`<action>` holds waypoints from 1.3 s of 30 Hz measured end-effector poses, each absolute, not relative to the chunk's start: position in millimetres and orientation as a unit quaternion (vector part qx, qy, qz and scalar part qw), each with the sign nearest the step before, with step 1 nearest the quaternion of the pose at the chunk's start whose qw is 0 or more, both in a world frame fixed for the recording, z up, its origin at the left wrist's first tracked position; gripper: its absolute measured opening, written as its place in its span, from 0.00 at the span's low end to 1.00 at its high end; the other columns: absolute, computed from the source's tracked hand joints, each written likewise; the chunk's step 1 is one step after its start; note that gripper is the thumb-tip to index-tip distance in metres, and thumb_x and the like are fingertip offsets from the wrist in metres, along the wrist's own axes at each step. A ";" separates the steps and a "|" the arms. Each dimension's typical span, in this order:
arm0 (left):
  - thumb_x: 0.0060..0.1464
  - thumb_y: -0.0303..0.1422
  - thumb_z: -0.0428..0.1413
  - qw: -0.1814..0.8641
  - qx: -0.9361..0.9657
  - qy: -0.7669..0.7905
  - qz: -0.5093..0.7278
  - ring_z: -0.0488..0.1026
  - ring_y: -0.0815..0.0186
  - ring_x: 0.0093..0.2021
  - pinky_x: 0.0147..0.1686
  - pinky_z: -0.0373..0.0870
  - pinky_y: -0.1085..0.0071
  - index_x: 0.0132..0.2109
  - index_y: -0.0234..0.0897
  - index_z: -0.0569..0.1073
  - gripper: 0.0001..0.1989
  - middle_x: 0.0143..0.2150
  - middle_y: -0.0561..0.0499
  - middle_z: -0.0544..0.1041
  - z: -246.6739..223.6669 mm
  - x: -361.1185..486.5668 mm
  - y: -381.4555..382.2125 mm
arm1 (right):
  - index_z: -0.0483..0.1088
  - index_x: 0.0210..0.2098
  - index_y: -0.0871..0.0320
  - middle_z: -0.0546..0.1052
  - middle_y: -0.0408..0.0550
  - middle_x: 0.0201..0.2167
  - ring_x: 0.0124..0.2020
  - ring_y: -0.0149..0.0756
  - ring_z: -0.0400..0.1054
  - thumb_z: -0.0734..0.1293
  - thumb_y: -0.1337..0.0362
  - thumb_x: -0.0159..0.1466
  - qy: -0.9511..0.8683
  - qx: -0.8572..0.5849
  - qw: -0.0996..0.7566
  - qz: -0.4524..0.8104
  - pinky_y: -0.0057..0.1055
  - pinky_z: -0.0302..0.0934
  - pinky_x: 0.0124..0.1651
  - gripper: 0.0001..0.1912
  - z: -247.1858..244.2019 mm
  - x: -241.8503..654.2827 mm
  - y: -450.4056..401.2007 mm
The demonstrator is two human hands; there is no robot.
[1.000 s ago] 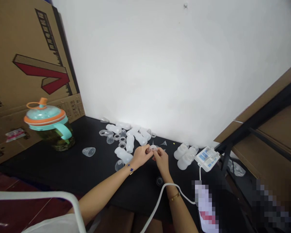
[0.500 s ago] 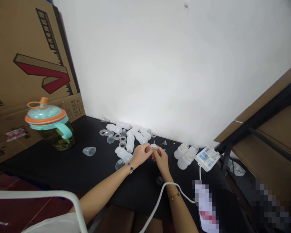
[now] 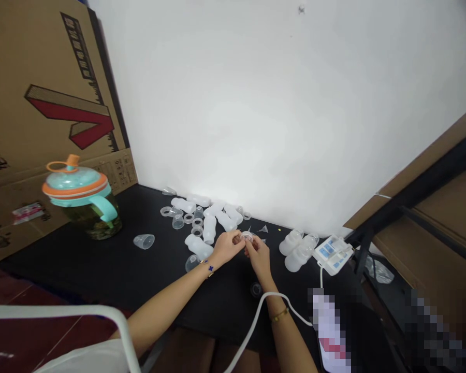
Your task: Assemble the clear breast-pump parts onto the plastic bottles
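Note:
A small whitish ring-shaped part [image 3: 247, 235] is held between my two hands over the black table. My left hand [image 3: 227, 246] pinches its left side, and my right hand [image 3: 258, 253] grips its right side and lower edge. Several white bottles [image 3: 209, 229] lie on their sides to the left of the hands, with clear rings [image 3: 197, 223] and clear caps [image 3: 178, 221] among them. Thin clear pieces [image 3: 263, 229] rest just beyond my right hand. Two fitted bottles with clear tops [image 3: 296, 259] lie to the right.
A teal and orange jug [image 3: 81, 197] stands at the left before a large cardboard box [image 3: 42, 67]. A white device [image 3: 333, 254] lies at the right. A white cable [image 3: 252, 326] crosses my right forearm. A clear cap [image 3: 143, 241] lies near the jug.
The view has shifted very slightly. Both hands keep hold of the ring-shaped part in nearly the same place.

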State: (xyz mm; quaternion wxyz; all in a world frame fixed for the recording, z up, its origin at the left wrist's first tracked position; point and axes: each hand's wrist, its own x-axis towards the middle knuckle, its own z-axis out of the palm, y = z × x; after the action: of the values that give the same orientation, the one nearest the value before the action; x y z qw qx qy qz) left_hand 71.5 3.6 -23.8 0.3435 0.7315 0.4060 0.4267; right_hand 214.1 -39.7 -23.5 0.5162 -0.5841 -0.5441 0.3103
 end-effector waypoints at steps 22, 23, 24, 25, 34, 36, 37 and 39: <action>0.55 0.37 0.55 0.398 0.707 0.380 0.445 0.62 0.70 0.25 0.28 0.58 0.74 0.31 0.37 0.69 0.09 0.24 0.58 0.66 -23.0 72.6 1.0 | 0.72 0.33 0.56 0.74 0.42 0.23 0.23 0.35 0.69 0.68 0.50 0.59 -0.509 -0.576 0.540 0.343 0.28 0.61 0.25 0.15 -20.8 214.0 -39.0; 0.55 0.37 0.55 0.396 0.707 0.381 0.445 0.61 0.70 0.25 0.28 0.58 0.74 0.30 0.37 0.68 0.09 0.23 0.58 0.65 -23.2 72.4 1.2 | 0.72 0.32 0.56 0.73 0.41 0.22 0.23 0.35 0.69 0.68 0.51 0.59 -0.511 -0.576 0.540 0.342 0.27 0.61 0.25 0.14 -21.1 214.0 -39.1; 0.55 0.37 0.55 0.393 0.707 0.383 0.446 0.60 0.70 0.25 0.28 0.57 0.74 0.30 0.37 0.67 0.10 0.23 0.58 0.64 -23.5 72.3 1.5 | 0.71 0.32 0.56 0.73 0.40 0.22 0.23 0.34 0.69 0.68 0.51 0.59 -0.513 -0.575 0.539 0.339 0.27 0.61 0.25 0.14 -21.5 214.0 -39.1; 0.55 0.37 0.55 0.391 0.707 0.383 0.448 0.60 0.70 0.25 0.28 0.57 0.74 0.29 0.38 0.66 0.10 0.23 0.58 0.64 -23.9 72.3 1.7 | 0.71 0.32 0.56 0.72 0.40 0.21 0.22 0.34 0.68 0.68 0.52 0.60 -0.516 -0.575 0.538 0.336 0.27 0.60 0.25 0.13 -21.8 214.0 -39.1; 0.55 0.38 0.54 0.379 0.711 0.383 0.451 0.60 0.70 0.26 0.30 0.56 0.73 0.29 0.38 0.63 0.11 0.24 0.59 0.62 -23.5 72.1 2.1 | 0.70 0.31 0.55 0.72 0.39 0.19 0.21 0.34 0.68 0.66 0.51 0.61 -0.528 -0.585 0.528 0.316 0.28 0.61 0.25 0.13 -21.9 213.5 -38.9; 0.55 0.38 0.54 0.380 0.710 0.384 0.451 0.59 0.70 0.26 0.30 0.56 0.73 0.28 0.38 0.63 0.11 0.23 0.59 0.62 -22.7 72.2 1.7 | 0.70 0.32 0.55 0.71 0.39 0.19 0.20 0.34 0.68 0.66 0.51 0.62 -0.529 -0.584 0.528 0.317 0.28 0.61 0.25 0.14 -21.4 213.2 -39.2; 0.55 0.38 0.54 0.382 0.708 0.387 0.451 0.60 0.70 0.26 0.30 0.56 0.73 0.28 0.38 0.63 0.11 0.23 0.59 0.62 -22.5 72.4 1.6 | 0.71 0.33 0.55 0.71 0.39 0.19 0.21 0.34 0.68 0.66 0.51 0.62 -0.530 -0.581 0.529 0.319 0.28 0.61 0.25 0.14 -21.1 213.0 -39.5; 0.55 0.38 0.54 0.384 0.705 0.396 0.445 0.60 0.70 0.25 0.29 0.56 0.73 0.28 0.38 0.64 0.12 0.22 0.59 0.62 -22.7 72.6 2.1 | 0.72 0.37 0.55 0.71 0.39 0.21 0.21 0.34 0.68 0.66 0.51 0.62 -0.528 -0.577 0.533 0.322 0.28 0.61 0.24 0.14 -20.6 212.6 -40.2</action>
State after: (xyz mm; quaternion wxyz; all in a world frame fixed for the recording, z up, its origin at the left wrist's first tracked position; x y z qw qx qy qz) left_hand 72.6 2.1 -22.7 0.3838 0.7053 0.3964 0.4451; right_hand 212.6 -40.2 -20.6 0.5331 -0.5769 -0.5282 0.3225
